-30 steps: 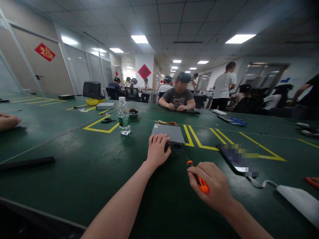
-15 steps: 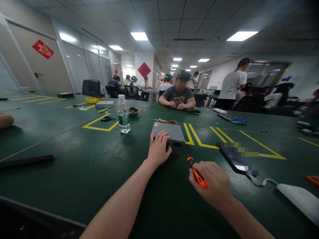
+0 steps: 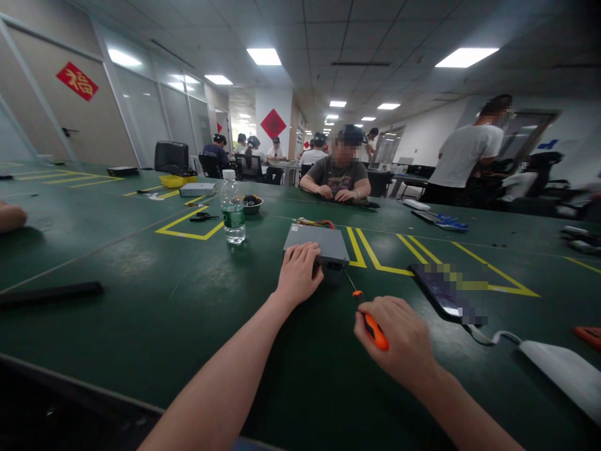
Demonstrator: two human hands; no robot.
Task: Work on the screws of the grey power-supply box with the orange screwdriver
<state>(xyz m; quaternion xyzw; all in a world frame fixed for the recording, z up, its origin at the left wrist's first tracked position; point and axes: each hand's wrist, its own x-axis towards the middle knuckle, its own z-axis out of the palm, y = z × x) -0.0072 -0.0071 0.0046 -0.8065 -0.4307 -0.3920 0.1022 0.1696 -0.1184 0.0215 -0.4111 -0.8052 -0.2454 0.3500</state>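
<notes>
A grey metal computer power supply (image 3: 323, 241) lies on the green table, with coloured cables (image 3: 317, 223) coming out of its far side. My left hand (image 3: 301, 270) grips its near left part, fingers over the top and thumb at the front face. My right hand (image 3: 399, 332) is closed round the orange and black handle of a screwdriver (image 3: 374, 329). The screwdriver's thin shaft points up and left, and its tip meets the power supply's near right corner. Whether the tip sits in a screw is too small to tell.
Left of the power supply stands a water bottle (image 3: 233, 210), with a metal bowl (image 3: 252, 204) behind it. A phone (image 3: 444, 293) and a cabled white object (image 3: 561, 369) lie to the right. A black bar (image 3: 51, 294) is at left. Across the table sits a person (image 3: 335, 172).
Both hands keep nearly the same place, with the screwdriver at the same corner. The view has shifted slightly. In the background, the standing person in white has moved to the right.
</notes>
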